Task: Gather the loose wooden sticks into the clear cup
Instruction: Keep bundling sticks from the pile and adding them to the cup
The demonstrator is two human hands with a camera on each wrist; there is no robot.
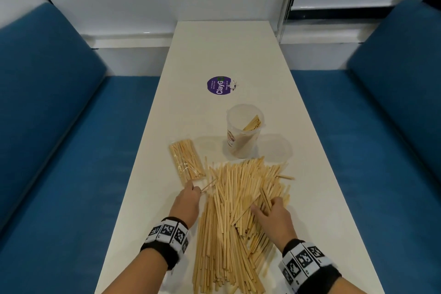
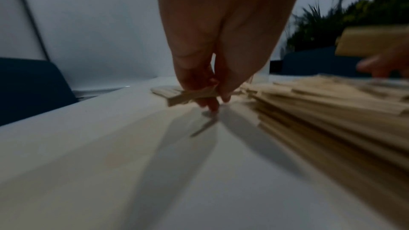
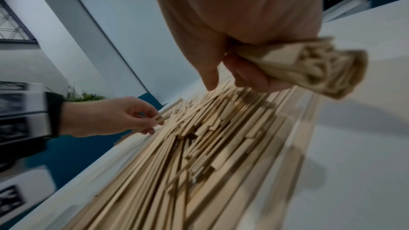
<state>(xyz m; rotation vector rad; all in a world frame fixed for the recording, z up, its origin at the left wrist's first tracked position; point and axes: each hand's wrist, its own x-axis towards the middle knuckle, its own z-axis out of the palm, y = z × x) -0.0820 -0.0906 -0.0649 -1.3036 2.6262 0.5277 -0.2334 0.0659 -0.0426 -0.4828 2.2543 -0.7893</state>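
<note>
A big heap of loose wooden sticks [image 1: 233,217] lies on the white table [image 1: 310,198] in front of me, also seen as the stick heap [image 3: 210,146]. The clear cup [image 1: 243,133] stands upright just beyond the heap with a few sticks inside. My left hand [image 1: 191,192] pinches a few sticks [image 2: 192,94] at the heap's left edge. My right hand [image 1: 269,207] grips a bundle of sticks [image 3: 309,69] over the heap's right part, thumb pointing down at the pile.
A clear packet of sticks [image 1: 187,162] lies left of the heap. A purple round sticker [image 1: 220,85] is farther back on the table. Blue benches [image 1: 59,126] run along both sides, and a plant [image 2: 332,29] stands at the far right.
</note>
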